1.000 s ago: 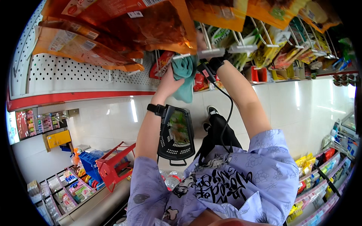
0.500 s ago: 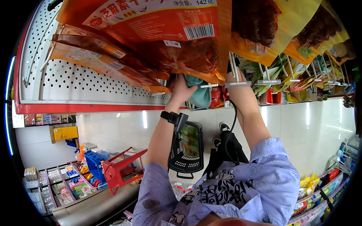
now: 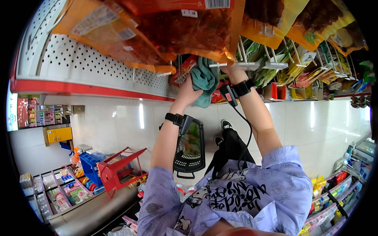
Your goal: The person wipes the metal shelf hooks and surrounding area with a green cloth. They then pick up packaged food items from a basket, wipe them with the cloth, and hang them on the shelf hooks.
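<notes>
A folded green cloth [image 3: 204, 83] is in my left hand [image 3: 189, 93], whose fingers close on it at the shelf's front edge. Just beyond that hand a red packet [image 3: 184, 71] shows partly on the shelf. My right hand [image 3: 232, 72] reaches in beneath hanging packets, to the right of the cloth. Its fingers are hidden behind a hook's clear tag holder [image 3: 246, 66], so their grip does not show. Over both hands hang large orange-and-red food packets [image 3: 189, 35].
White pegboard [image 3: 98, 67] with a red shelf edge [image 3: 90, 89] runs along the left. More packets [image 3: 303, 59] hang on hooks at the right. On the tiled floor stands a black basket [image 3: 189, 157] near my feet. A red stool [image 3: 118, 171] is at lower left.
My right hand has drawn back from deeper in the shelf, bringing its wristband into sight. More of the green cloth shows beside my left hand. The whole view has shifted slightly.
</notes>
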Available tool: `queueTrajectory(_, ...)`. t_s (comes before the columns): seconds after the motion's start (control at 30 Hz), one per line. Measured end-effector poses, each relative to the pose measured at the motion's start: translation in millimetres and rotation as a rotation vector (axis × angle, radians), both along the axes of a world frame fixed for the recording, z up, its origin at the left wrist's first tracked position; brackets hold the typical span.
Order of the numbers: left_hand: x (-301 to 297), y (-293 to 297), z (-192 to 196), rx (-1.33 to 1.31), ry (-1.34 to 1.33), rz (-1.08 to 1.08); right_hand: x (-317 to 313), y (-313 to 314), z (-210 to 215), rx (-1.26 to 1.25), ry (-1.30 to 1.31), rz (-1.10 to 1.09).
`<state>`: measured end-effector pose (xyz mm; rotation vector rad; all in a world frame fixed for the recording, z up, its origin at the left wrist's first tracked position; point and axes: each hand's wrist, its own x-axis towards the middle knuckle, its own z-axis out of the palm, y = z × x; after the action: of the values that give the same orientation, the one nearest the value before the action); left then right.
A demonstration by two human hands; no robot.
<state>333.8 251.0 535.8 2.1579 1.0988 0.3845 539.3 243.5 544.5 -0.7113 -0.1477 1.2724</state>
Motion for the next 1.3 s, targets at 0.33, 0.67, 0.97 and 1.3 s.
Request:
queueTrajectory(0.33,-5,-37,9,-0.071,-0.092,-0.006,-41,-64,54,0.165,0.098,0.161)
queueTrajectory(0.67,-34,-19,19,-0.083,-0.146,0.102,-65,35,1,0.003,-1.058,0.101)
queueTrajectory(0.97,-61,24,37,-0.028,-0.245,0.254,-52,-16,-30,-0.132,-0.675,0.248)
queueTrajectory(1.3,-76,-7,19,-0.018,-0.199,0.264,-92,67,27,0.046,-0.044,0.262)
